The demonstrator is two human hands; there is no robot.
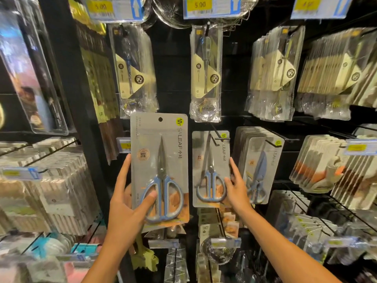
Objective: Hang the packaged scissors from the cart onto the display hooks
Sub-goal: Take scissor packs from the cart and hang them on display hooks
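Observation:
My left hand (126, 201) grips a grey card pack of blue-handled scissors (160, 166), thumb across the front, fingers behind its left edge. The pack stands upright in front of the rack with its hang hole at the top, off any hook. My right hand (234, 186) holds the right edge of a second, matching scissors pack (210, 168), which hangs on a black display hook (216, 139). The cart is out of view.
A row of other scissors packs (261, 168) hangs right of my right hand. Packaged whisks and ladles (206, 74) hang above, under price tags (212, 7). Dense rows of packs fill the left (51, 180) and right (326, 164) hooks.

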